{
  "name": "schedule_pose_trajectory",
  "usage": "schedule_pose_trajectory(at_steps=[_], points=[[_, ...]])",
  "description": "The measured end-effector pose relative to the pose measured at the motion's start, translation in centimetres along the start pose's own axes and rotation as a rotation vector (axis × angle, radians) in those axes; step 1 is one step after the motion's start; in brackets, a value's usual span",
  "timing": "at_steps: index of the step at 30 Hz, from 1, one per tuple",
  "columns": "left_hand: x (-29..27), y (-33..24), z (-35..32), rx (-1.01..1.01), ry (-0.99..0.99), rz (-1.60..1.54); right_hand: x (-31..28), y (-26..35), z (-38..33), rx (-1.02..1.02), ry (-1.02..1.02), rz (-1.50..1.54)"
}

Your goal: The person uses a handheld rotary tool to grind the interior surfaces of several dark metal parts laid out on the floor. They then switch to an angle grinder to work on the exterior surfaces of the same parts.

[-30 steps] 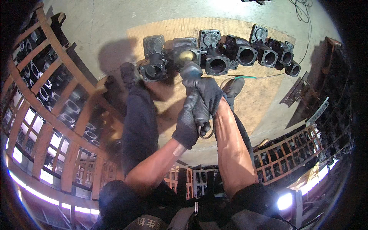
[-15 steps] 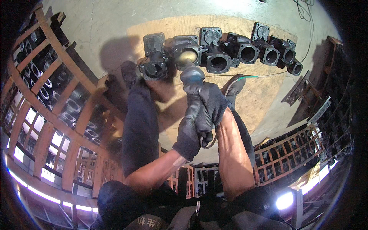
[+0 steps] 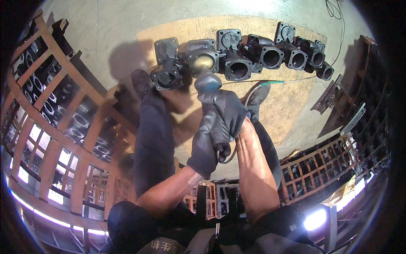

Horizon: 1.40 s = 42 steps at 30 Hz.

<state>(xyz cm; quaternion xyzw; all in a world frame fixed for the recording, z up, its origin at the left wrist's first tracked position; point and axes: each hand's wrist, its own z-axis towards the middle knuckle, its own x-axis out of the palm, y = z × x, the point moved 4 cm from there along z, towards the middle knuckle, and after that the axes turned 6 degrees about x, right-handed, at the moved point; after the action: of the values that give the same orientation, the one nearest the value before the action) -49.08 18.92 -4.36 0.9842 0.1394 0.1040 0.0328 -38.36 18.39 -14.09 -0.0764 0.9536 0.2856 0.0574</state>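
Observation:
Both my hands wear dark gloves and are closed around a hand-held grinder (image 3: 208,83) with a rounded blue-grey head. My right hand (image 3: 231,111) grips it near the head. Farther back, my left hand (image 3: 206,144) wraps the rear of the body, where a thin hose or cord (image 3: 234,157) comes out. The grinder's tip points into the round mouth of a black cast pipe fitting (image 3: 190,59); the bore is lit yellowish, and the tip is too blurred to make out. Close by, on either side, stand a black flanged fitting (image 3: 168,77) and another black fitting (image 3: 238,69).
Several more black fittings (image 3: 295,60) continue the row to the right on a tan cardboard sheet (image 3: 292,99). My legs straddle the work. A wooden slatted crate (image 3: 59,122) full of castings stands at left, and slatted crates (image 3: 317,173) stand at lower right. A green-and-white line (image 3: 275,82) crosses the cardboard.
The grinder and my hands have shifted slightly left in the view, and the row of fittings sits slightly left too. The grinder's tip still points into the same fitting's mouth.

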Motion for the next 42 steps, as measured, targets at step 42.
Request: schedule_pose_trajectory(at_steps=[42], points=[[2.7, -2.8, 0.6, 0.0, 0.051, 0.017, -2.1, 3.1, 1.8, 0.486, 0.061, 0.577]])
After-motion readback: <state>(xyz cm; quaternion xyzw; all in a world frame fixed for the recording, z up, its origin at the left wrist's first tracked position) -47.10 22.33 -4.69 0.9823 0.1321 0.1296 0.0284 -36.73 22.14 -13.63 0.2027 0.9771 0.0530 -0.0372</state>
